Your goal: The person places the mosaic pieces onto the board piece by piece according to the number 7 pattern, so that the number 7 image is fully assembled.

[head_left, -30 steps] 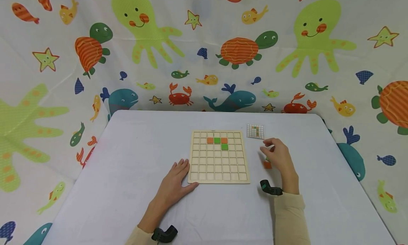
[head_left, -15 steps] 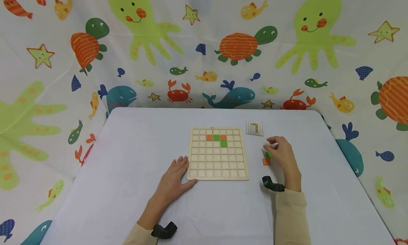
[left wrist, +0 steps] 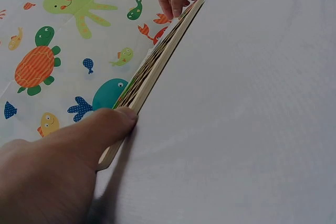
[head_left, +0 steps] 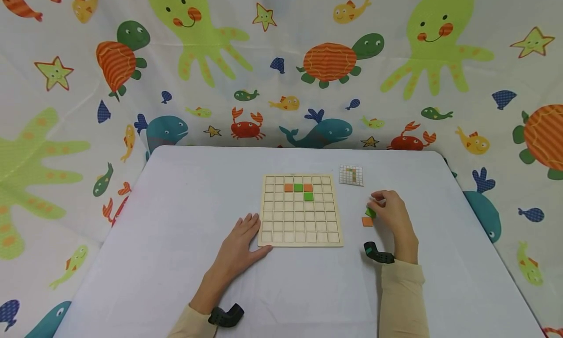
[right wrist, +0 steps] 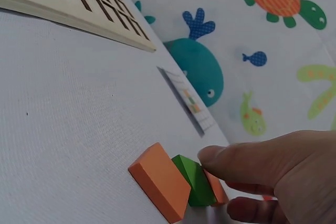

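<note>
The wooden grid board point(head_left: 299, 227) lies flat, with orange and green square tiles point(head_left: 298, 188) in its upper cells. My left hand point(head_left: 237, 247) rests at its lower left corner, fingers straight along the left side and thumb on the front edge; the left wrist view shows that thumb point(left wrist: 118, 119) on the rim. Right of the board, my right hand point(head_left: 391, 213) pinches at an orange tile point(right wrist: 215, 186) with thumb and fingertips. Against that tile leans a green tile point(right wrist: 193, 179), and a nearer orange tile point(right wrist: 160, 182) lies beside it. The head view hides the pinched tile under the hand.
A small pattern card point(head_left: 351, 175) with a printed grid lies beyond the right hand, near the board's upper right corner. White cloth point(head_left: 145, 259) covers the table, and a curtain point(head_left: 228, 15) printed with sea animals hangs behind its far edge.
My right hand has shifted slightly right, its thumb and index finger drawing closer together, and the green tile shows more. The left hand keeps its place on the board. The head view has tilted slightly.
</note>
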Tool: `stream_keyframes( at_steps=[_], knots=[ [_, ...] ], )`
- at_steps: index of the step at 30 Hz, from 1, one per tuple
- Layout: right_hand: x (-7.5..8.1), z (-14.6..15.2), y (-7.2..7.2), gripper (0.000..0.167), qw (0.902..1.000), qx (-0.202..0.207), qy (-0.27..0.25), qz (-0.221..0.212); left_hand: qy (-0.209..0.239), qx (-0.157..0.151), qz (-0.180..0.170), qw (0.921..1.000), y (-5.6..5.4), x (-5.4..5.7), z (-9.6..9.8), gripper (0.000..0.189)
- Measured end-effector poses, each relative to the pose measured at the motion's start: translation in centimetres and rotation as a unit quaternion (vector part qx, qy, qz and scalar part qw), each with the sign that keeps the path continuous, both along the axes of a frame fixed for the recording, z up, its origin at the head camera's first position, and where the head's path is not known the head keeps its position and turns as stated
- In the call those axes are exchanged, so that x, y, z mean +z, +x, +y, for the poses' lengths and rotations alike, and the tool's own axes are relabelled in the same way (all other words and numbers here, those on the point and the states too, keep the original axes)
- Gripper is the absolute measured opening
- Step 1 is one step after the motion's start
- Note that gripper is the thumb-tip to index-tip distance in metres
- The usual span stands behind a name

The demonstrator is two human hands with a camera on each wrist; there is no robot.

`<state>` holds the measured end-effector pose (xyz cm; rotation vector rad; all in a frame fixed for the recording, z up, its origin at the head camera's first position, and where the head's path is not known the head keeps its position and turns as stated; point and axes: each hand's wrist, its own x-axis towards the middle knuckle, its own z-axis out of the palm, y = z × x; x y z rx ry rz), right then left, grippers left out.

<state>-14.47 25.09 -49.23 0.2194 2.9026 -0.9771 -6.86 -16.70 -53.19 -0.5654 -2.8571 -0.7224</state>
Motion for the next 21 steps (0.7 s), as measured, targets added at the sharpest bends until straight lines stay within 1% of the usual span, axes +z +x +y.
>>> stream_keyframes(
  at_steps=[9, 15, 21],
  knots=[
    [0.25, 0.10, 0.31, 0.039, 0.9999, 0.003, 0.004, -0.011, -0.001, 0.001, -0.001, 1.0000, 0.04, -0.05, 0.02, 0.083],
    [0.20, 0.27, 0.23, 0.036, 0.9997, 0.006, 0.002, -0.022, -0.003, 0.002, -0.007, 1.0000, 0.00, -0.03, 0.03, 0.083],
    [0.16, 0.31, 0.26, 0.036, 0.9994, -0.004, -0.010, -0.034, -0.003, 0.001, -0.007, 1.0000, -0.05, -0.05, 0.00, 0.083]
  ],
)
